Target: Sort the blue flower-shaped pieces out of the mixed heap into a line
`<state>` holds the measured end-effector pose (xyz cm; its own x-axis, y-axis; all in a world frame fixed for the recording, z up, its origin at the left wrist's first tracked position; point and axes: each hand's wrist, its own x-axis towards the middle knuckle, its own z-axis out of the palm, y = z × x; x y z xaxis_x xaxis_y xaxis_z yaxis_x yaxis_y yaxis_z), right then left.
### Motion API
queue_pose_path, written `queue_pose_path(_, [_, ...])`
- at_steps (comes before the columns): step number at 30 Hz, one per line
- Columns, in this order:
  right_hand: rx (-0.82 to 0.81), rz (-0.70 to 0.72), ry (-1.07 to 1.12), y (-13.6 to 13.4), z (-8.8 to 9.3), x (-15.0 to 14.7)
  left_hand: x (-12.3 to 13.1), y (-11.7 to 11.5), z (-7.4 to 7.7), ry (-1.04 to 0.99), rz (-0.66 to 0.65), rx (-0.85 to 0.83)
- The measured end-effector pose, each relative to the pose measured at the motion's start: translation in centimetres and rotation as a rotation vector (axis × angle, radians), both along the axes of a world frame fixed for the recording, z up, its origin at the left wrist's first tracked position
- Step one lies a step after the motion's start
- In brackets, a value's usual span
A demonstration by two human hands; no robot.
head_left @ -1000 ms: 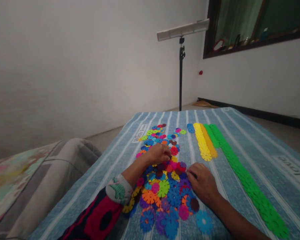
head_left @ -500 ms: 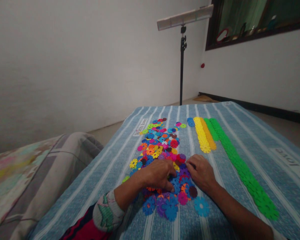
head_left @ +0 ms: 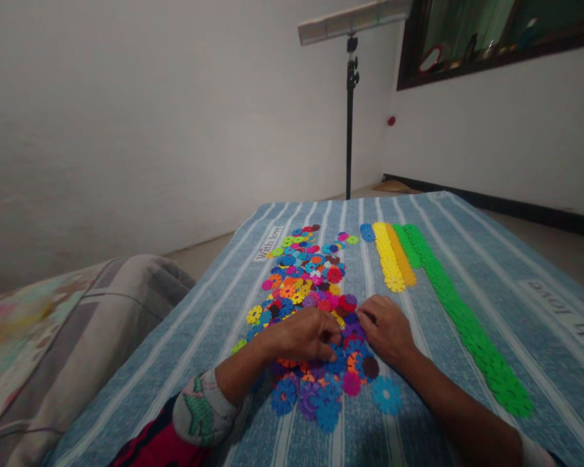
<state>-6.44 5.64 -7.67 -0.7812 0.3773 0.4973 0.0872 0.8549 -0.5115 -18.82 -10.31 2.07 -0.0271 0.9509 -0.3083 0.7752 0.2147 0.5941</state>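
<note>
Colourful flower-shaped plastic discs (head_left: 311,266) with notched edges lie in a long, loose heap on the cloth. Over its near part is my left hand (head_left: 304,334), its thumb and forefinger pinched at a blue flower-shaped disc (head_left: 338,360). My right hand (head_left: 387,327) rests at the heap's right edge with its fingers curled, beside a purple disc (head_left: 353,329); whatever its fingertips hold is hidden. Near the right wrist, a light blue disc (head_left: 387,395) lies apart. Purple and blue discs (head_left: 327,412) overlap at the near end.
To the right run overlapping rows of green discs (head_left: 467,324), yellow discs (head_left: 388,259) and orange-yellow discs (head_left: 403,263). A few blue discs (head_left: 367,232) lie at the far end. The striped blue cloth (head_left: 214,311) covers the surface. Behind it stands a lamp on a pole (head_left: 349,130).
My left thumb has moved up toward the forefinger, narrowing the gap over the blue disc. My right hand stays at the heap's edge. The whole view has shifted slightly.
</note>
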Motion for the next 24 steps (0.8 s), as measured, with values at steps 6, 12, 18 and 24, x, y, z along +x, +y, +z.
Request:
queue_pose_path(6, [-0.002,-0.009,0.01,-0.2,-0.1,-0.3,-2.6,1.5,0.1,-0.387,0.233,0.098])
queue_pose_path(12, [-0.027,-0.024,0.03,-0.6,-0.1,-0.5,-7.0,9.0,-0.2,-0.33,0.476,0.292])
queue_pose_path(18, [-0.063,-0.006,0.054,-0.8,-0.5,-0.7,-10.4,18.6,-2.1,0.074,0.677,0.38])
queue_pose_path(24, [-0.066,-0.011,0.078,-0.9,-0.9,-0.9,-12.0,23.7,-3.9,0.169,0.771,0.455])
